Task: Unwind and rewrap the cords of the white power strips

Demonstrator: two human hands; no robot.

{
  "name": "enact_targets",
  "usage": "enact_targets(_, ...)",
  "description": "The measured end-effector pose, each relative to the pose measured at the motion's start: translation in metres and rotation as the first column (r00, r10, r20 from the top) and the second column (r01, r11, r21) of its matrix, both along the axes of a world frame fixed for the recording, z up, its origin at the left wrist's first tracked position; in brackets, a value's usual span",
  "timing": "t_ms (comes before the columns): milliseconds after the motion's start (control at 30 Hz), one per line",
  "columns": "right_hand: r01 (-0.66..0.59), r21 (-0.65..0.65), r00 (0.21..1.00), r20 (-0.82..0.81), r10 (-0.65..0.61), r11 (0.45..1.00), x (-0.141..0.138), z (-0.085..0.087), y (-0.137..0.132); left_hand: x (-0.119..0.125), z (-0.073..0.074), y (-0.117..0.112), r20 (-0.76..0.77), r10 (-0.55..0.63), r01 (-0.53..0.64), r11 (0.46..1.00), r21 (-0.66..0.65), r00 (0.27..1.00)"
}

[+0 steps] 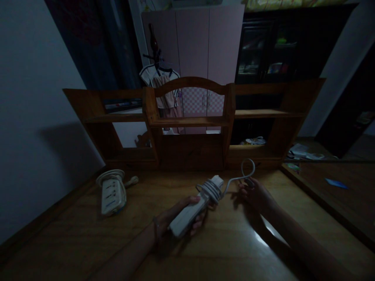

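Observation:
A white power strip (186, 216) lies tilted in my left hand (190, 210), whose thumb is on top and fingers curl beneath it. Its pale cord (211, 190) is wound in several turns around the far end. From these turns a free length loops up and over to my right hand (254, 194). There, closed fingers grip a dark piece at the cord's end, which looks like the plug (249, 182). A second white power strip (112, 195), with its own cord coiled at the top, rests on the table to the left.
A wooden shelf unit (190, 121) stands along the back of the wooden table (140, 238). The left wall borders the table. At the right, beyond a raised edge, a brown surface holds a blue card (336, 183).

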State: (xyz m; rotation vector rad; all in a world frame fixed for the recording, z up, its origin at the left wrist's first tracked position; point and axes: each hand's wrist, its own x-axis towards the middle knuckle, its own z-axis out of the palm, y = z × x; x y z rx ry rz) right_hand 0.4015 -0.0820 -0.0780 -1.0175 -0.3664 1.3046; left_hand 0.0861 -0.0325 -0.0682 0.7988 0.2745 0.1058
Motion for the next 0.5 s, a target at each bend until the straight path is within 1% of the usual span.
enact_targets(100,-0.004,-0.021,1.000,-0.011,0.004,1.000,-0.003,0.003,-0.002,0.003,-0.008,0.011,0.055,0.037,-0.036,0.999,-0.022,0.998)
enact_targets(233,-0.030,-0.049,0.999,-0.042,0.028,0.998,-0.003,0.006,-0.003,0.005,-0.018,0.022,0.090,0.095,-0.095,0.995,-0.001,0.991)
enact_targets(300,-0.038,-0.056,0.998,-0.047,0.035,0.998,-0.002,0.006,-0.002,0.005,-0.019,0.024,0.127,0.112,-0.114,0.993,0.007,0.986)
enact_targets(400,-0.023,-0.039,1.000,-0.021,0.022,0.999,-0.003,0.008,-0.003,0.004,-0.017,0.024,0.186,0.117,-0.119,0.993,-0.001,0.976)
enact_targets(500,0.048,0.024,0.998,0.027,-0.049,0.999,-0.008,0.014,-0.008,0.004,-0.015,0.022,0.208,0.122,-0.120,0.993,-0.020,0.970)
